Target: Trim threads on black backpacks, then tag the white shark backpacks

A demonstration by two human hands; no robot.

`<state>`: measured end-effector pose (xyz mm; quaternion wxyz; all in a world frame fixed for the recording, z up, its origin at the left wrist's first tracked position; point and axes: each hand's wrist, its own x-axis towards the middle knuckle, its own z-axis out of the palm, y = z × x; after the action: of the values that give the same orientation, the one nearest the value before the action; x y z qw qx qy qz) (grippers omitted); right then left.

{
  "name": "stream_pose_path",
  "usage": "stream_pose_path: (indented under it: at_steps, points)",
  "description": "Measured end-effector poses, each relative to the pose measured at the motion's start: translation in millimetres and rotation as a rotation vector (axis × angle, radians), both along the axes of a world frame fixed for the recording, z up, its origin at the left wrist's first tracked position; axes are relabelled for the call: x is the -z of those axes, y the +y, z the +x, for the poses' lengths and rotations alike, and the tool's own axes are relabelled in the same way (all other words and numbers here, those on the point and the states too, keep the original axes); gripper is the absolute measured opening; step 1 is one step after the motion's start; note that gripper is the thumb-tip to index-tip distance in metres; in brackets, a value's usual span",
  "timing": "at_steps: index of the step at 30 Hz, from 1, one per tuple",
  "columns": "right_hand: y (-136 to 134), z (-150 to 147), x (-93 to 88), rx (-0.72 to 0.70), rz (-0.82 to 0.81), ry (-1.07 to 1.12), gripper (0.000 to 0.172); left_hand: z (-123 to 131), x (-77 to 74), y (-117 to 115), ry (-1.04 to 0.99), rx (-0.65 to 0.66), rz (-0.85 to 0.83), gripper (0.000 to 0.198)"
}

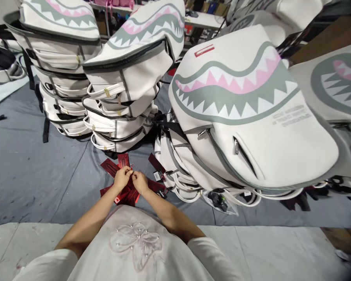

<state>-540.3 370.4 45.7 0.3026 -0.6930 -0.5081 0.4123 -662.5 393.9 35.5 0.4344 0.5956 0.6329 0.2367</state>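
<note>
My left hand (122, 177) and my right hand (140, 182) meet in front of my body, fingertips pinched close together. A tiny clear and red piece shows at the fingertips, too small to name. Below and around both hands lies a spread pile of dark red hang tags (110, 167), several of them overlapping. My wrists hide part of this pile. To the right, another dark red tag and a black-and-white label (157, 176) hang by a stack of white backpacks (251, 152) with a shark-mouth print.
Two more stacks of white backpacks (134, 82) (61, 54) stand on the grey cloth (67, 171) ahead and to the left. A clear plastic bag with black parts (220, 201) lies by the right stack. Further back is a shelf (204, 18).
</note>
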Motion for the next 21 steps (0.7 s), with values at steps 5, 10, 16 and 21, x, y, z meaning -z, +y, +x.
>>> stream_pose_path:
  at_steps: [5, 10, 16, 21]
  points:
    - [-14, 8, -15.5, -0.028, -0.007, -0.079, 0.019, 7, 11.0, -1, -0.079, -0.082, 0.005, 0.026]
    - [-22, 30, -23.2, -0.04, -0.131, -0.037, 0.015, 27, 22.7, -3, -0.09, -0.235, -0.007, 0.022]
    - [-59, 73, -24.9, -0.054, -0.254, 0.149, 0.017, 43, 20.6, -8, -0.017, -0.28, 0.002, 0.027]
    - [-96, 101, -31.2, 0.119, -0.205, 0.285, 0.011, 44, -12.5, -4, 0.068, -0.241, 0.142, 0.05]
